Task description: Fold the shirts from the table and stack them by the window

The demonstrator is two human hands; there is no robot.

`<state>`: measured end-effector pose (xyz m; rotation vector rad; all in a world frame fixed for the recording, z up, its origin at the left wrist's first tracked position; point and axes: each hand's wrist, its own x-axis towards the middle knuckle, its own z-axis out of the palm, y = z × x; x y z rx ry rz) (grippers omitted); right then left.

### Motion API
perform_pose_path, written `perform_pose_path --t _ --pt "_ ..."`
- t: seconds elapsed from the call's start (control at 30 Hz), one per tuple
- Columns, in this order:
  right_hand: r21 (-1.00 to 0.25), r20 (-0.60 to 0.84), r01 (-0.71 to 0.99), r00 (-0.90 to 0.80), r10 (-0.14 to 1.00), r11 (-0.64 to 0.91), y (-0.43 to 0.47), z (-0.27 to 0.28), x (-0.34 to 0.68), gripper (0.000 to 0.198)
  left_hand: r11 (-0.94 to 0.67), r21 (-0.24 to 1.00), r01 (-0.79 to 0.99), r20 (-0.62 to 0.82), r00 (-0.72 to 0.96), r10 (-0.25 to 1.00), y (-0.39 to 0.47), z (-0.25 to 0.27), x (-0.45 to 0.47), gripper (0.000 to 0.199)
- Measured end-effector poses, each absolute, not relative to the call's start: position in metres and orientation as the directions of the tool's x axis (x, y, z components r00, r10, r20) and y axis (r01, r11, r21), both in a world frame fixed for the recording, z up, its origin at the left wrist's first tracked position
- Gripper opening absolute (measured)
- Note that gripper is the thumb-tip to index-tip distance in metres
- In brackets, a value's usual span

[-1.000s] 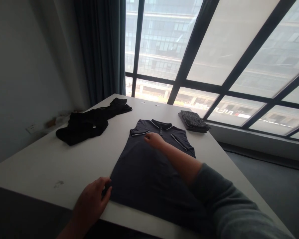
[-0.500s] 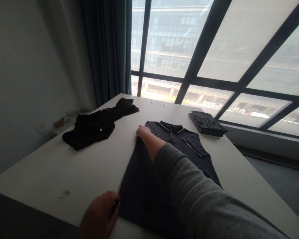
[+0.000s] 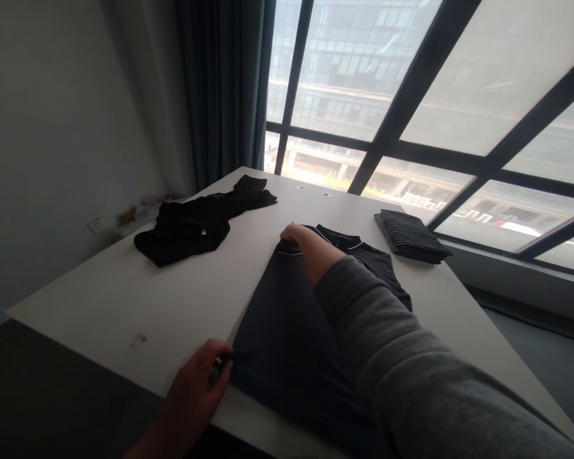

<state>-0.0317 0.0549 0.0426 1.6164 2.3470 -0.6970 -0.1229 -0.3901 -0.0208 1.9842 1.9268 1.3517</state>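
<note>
Window (image 3: 344, 76): fills the upper right with dark-framed panes, bright against a dim room.
White table (image 3: 186, 303): spreads below the window, narrowing away toward the curtain (image 3: 224, 83).
Polo shirt (image 3: 291, 331): lies flat on the white table, hem toward the near edge, collar (image 3: 339, 238) toward the window; runs lengthwise away from the body, wholly to the right of the left hand (image 3: 196, 382) and extending rightward from under the right hand (image 3: 296, 234).
Grey sleeve (image 3: 392, 344): slants over the polo shirt from the lower right, hiding much of its right half.
Black garment (image 3: 186, 229): sprawls loosely at the far left, well apart from the polo shirt.
Folded stack (image 3: 409, 237): sits near the right edge, beyond the polo shirt's far shoulder; shows striped cloth on top.
Left hand: pinches the near left corner of the polo shirt between thumb and fingers; nearer to the hem.
Right hand: touches the far left shoulder, lined up with the left hand along one long side; nearer to the collar; curled downward, fingertips hidden, so no telling whether gripping cloth.
White-trimmed cuff (image 3: 289, 253): shows just below the right hand.
Stain (image 3: 138, 340): marks the white table to the left of the left hand.
</note>
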Motion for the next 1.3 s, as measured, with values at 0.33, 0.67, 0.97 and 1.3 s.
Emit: perform_pose_path --t 0.33,0.67,0.97,1.3 --pt "-0.400 -0.415 0.908 -0.302 0.858 0.125 0.055 0.072 0.013 0.037 -0.369 0.565 0.738 0.613 -0.077 0.786 -0.384 0.009 -0.096 0.020" --pt "-0.476 -0.277 0.870 -0.289 0.916 0.131 0.052 0.092 0.107 0.062 -0.554 0.468 0.688 0.591 0.223 0.776 -0.370 0.039 -0.057 0.035" --pt "-0.339 -0.237 0.881 -0.419 0.877 0.330 0.031 0.042 0.172 0.034 -0.555 0.460 0.693 0.157 0.552 0.819 -0.346 0.023 -0.025 0.040" --pt "-0.173 -0.119 0.875 -0.474 0.873 0.452 0.056 0.014 0.112 0.050 -0.539 0.286 0.792 0.148 0.519 0.842 -0.316 -0.027 -0.039 0.068"
